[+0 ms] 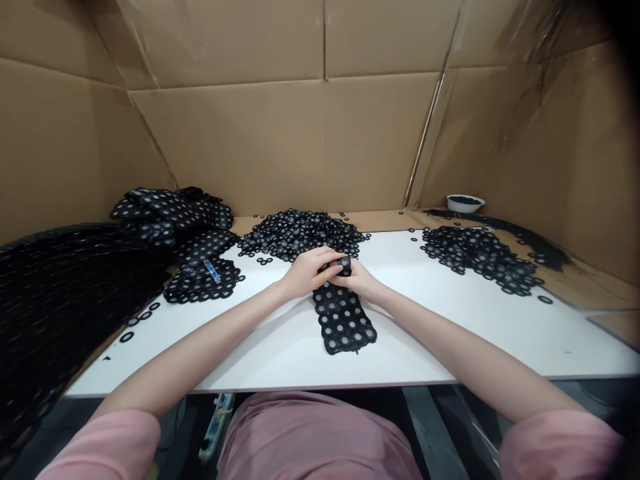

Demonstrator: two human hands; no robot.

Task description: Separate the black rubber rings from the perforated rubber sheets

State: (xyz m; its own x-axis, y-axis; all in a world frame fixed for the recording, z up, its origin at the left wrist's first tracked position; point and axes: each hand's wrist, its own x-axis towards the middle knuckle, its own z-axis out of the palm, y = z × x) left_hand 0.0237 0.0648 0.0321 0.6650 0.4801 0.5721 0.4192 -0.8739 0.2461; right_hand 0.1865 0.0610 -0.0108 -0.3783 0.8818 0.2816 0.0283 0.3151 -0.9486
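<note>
A strip of joined black rubber rings [344, 320] hangs from my hands down onto the white tabletop, its lower end towards me. My left hand [316, 268] is closed on the strip's upper end, thumb and fingers bent around it. From the other side my right hand [361, 280] grips the same end, close against the left. The exact fingertip hold is partly hidden. Just behind my hands lies a heap of loose black rings [300, 233].
Joined ring sheets [175, 210] are piled at the back left, with a blue-handled tool [212, 270] in front. A large black mass [65, 293] fills the left side. More rings [480, 257] and a white bowl [465, 204] stand right. Cardboard walls [280, 140] enclose the table [425, 340].
</note>
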